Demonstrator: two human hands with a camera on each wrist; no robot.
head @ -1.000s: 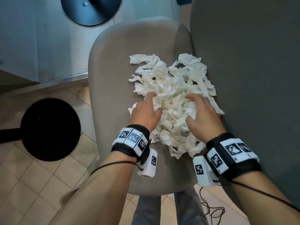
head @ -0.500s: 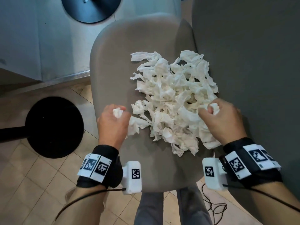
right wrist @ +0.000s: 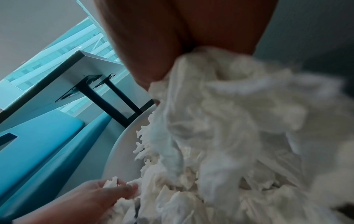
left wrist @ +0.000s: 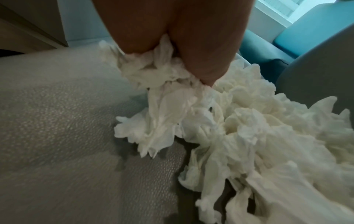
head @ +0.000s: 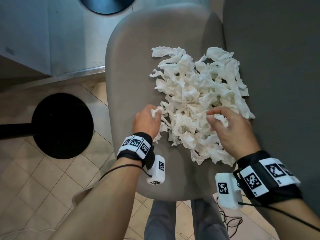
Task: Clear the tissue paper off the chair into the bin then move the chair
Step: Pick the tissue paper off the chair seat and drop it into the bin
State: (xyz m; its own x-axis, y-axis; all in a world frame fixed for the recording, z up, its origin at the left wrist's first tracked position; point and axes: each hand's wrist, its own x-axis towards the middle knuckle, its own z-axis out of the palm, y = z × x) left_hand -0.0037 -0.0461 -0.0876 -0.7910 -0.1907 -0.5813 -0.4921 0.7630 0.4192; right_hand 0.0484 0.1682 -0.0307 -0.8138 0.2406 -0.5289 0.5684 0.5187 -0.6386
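The tissue (head: 199, 104) lay heaped on the right of the chair (head: 138, 66) seat. The left hand (head: 147, 121) clutched a wad at the heap's near left edge; the right hand (head: 232, 130) curled round tissue at its near right.

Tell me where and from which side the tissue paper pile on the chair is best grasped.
Probably at its two near flanks, scooping inward from both sides. The tissue paper lies as a loose, crumpled heap of separate scraps on the chair seat, so a pinch from above would likely lift little. The left hand and right hand already grip scraps at those edges.
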